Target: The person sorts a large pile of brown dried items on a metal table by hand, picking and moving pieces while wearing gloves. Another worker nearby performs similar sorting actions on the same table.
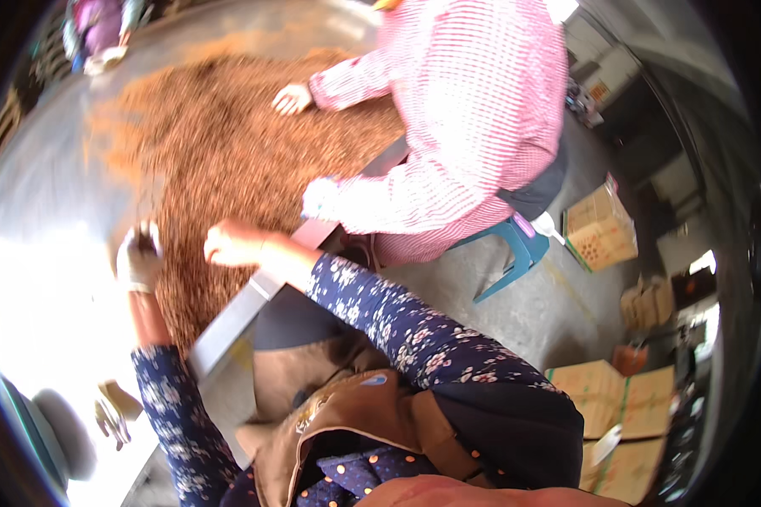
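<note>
A wide heap of loose, reddish-brown dried material [228, 139] lies spread on a metal table [330, 25]; its kind is too blurred to tell. My left hand [141, 256], in a pale glove, is at the heap's left edge with its fingers curled; whether it grips anything is not clear. My right hand [231, 244], bare, is over the heap's near part, fingers bent, and what it may hold cannot be made out. Both my forearms wear dark blue floral sleeves.
A co-worker in a pink checked top [475, 114] sits close on my right, both hands at the heap. Another person [98, 32] is at the far left. A blue plastic stool [513, 253] and cardboard boxes [599, 225] stand on the floor. A glove [111, 415] lies at lower left.
</note>
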Available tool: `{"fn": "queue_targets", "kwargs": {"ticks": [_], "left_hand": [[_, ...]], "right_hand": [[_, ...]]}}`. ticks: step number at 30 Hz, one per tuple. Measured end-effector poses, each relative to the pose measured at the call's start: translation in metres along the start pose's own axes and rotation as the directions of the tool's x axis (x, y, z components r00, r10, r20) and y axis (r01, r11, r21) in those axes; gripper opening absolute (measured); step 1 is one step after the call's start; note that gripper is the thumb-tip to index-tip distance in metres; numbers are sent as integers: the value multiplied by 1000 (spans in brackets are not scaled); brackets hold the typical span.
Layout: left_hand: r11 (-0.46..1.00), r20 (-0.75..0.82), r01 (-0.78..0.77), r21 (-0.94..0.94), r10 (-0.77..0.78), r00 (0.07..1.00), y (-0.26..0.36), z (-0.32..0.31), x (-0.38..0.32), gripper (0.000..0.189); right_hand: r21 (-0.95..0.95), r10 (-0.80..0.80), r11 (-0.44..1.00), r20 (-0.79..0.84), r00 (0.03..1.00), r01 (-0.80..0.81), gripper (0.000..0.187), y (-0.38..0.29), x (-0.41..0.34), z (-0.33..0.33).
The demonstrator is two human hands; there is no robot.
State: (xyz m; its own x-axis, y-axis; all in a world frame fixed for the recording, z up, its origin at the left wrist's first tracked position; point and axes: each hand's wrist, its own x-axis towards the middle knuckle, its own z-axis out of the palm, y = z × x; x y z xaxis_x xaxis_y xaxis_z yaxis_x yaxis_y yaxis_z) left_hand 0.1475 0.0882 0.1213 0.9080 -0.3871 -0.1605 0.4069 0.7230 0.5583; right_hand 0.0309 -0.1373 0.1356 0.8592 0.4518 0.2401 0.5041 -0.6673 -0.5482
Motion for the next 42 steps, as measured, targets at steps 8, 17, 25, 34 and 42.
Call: {"fn": "queue_targets", "kwargs": {"ticks": [8, 17, 25, 34, 42], "left_hand": [[871, -168, 455, 185, -428, 888, -64, 22, -6, 22], [839, -132, 501, 211, -483, 865, -73, 31, -15, 22], [904, -178, 408, 126, -384, 906, -60, 30, -23, 17], [898, -177, 368, 240, -332, 927, -12, 31, -68, 17], [903, -180, 366, 223, -331, 926, -23, 20, -51, 17]], "right_hand": [[39, 41, 999, -632, 774, -21, 10, 14, -3, 4], [-119, -47, 993, -498, 866, -14, 8, 4, -1, 2], [-61, -83, 996, -648, 757, 58, 8, 1, -2, -4], [-327, 410, 777, -384, 827, -538, 31, 20, -3, -6], [-293, 88, 949, -114, 990, -118, 15, 38, -8, 12]]}}
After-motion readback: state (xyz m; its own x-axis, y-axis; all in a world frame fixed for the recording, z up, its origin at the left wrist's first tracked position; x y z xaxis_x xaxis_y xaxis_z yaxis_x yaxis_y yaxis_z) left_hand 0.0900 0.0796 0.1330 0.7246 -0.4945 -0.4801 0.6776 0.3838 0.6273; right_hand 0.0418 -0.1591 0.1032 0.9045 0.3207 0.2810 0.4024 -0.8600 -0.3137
